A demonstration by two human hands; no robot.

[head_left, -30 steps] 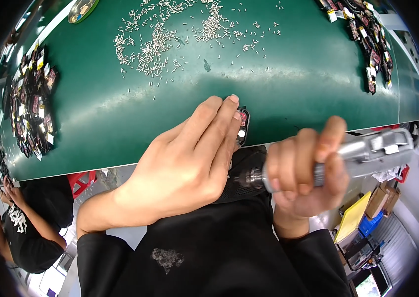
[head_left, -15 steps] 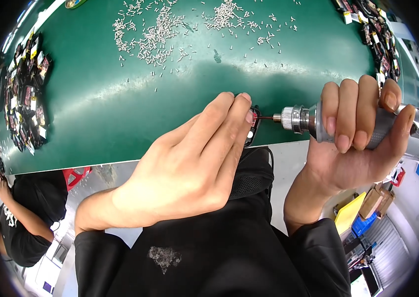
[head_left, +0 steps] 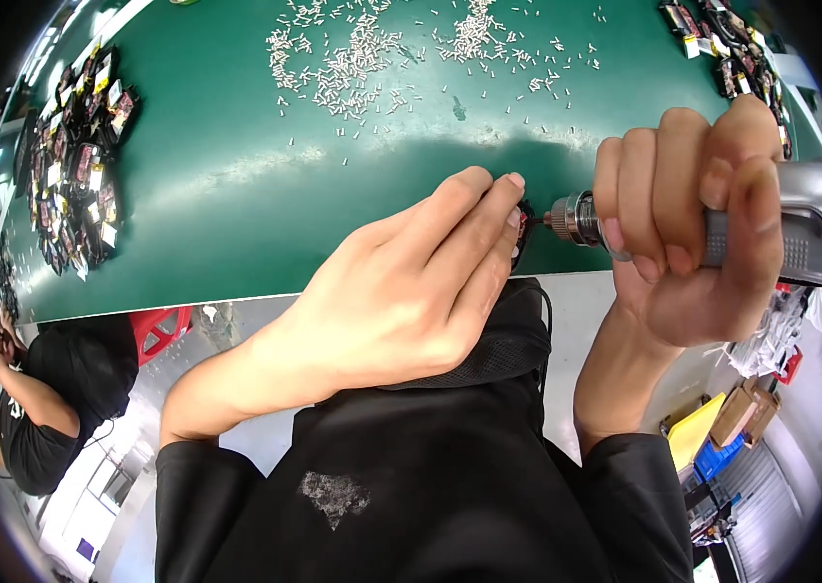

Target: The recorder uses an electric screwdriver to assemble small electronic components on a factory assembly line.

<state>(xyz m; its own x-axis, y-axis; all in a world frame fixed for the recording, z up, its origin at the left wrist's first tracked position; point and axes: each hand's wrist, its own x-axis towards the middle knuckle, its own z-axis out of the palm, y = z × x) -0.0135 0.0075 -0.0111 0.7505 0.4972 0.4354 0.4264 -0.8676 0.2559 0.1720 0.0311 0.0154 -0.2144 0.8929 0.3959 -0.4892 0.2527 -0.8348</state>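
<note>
My left hand (head_left: 401, 287) is closed at the table's near edge, its fingertips pressed over a small black housing with a red part (head_left: 524, 222) inside. Most of that piece is hidden behind the fingers. From the right, my right hand (head_left: 688, 209) wraps round a grey electric screwdriver (head_left: 798, 255), held roughly level. Its ribbed metal chuck (head_left: 576, 219) faces the housing, and a thin bit reaches the red part. Whether a screw sits at the tip is too small to tell.
Loose small screws (head_left: 357, 63) lie scattered on the green table (head_left: 236, 223). Black assemblies with labels are piled at the left (head_left: 80, 180) and far right (head_left: 736, 58). Another person (head_left: 61, 408) sits at lower left near a red stool (head_left: 160, 330). Cardboard boxes (head_left: 746, 413) stand at lower right.
The whole view has shifted slightly. The screwdriver's chuck is closer to the housing, with less of the bit showing. My right hand has turned and risen; my left keeps its hold.
</note>
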